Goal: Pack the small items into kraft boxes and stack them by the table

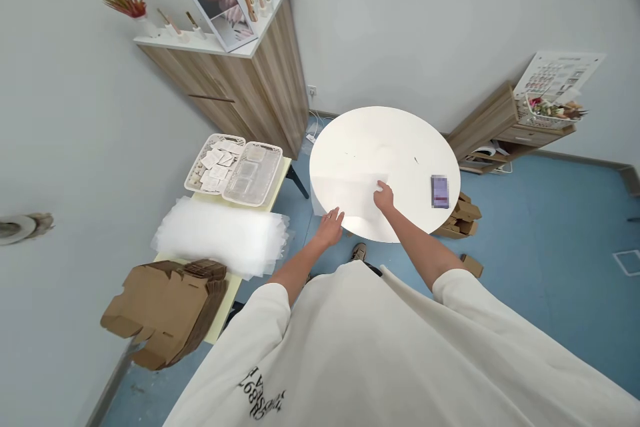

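A thin, whitish translucent sheet (345, 195) lies on the white round table (377, 130), its left end hanging over the table's edge. My left hand (330, 227) rests at the near edge of the sheet, fingers stretched out and slightly apart. Farther in, my right hand (384, 197) is closed at the sheet's right part, thumb and fingers drawn together on it. Whether anything lies under the sheet cannot be made out. Right of my right hand, a purple item (440, 191), blurred out, lies near the table's right edge.
On a side table at left are a stack of translucent sheets (220, 233), flattened cardboard boxes (160, 303) and an open white plastic basket (215, 163) of small white packets. A wooden cabinet (270, 73) stands behind. Folded cardboard (463, 217) sits below the round table's right side.
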Tool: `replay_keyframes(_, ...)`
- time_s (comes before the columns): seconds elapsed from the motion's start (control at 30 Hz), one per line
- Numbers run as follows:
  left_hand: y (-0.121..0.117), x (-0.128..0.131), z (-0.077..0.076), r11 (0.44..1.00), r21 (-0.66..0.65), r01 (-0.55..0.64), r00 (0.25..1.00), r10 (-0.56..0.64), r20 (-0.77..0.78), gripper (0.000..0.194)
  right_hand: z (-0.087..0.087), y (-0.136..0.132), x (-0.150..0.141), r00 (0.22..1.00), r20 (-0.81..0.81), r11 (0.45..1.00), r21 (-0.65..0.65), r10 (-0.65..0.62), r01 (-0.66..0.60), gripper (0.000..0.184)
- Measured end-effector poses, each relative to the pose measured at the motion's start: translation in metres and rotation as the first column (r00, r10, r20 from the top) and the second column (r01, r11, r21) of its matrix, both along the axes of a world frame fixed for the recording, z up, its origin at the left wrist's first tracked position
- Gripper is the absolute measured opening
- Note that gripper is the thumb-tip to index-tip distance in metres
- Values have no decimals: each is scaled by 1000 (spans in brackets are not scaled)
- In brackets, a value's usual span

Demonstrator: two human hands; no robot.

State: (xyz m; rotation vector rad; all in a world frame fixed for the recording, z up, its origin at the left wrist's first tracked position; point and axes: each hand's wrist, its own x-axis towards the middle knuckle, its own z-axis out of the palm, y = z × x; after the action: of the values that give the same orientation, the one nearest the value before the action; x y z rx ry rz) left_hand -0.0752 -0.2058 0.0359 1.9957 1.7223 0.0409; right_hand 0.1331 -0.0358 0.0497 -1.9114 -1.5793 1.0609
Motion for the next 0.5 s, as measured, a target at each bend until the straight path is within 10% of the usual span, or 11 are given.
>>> replay_keyframes(0.27,39,59,4,996,-84,-2,1000,1,-11,61,-27,32,78,964,41,945,-193,-262,265,76)
replay_keyframes(0.5,59,71,-8,984,-171,45,998,-52,-39,61,-45,5,110,977,207,923,-364,-51,126,63)
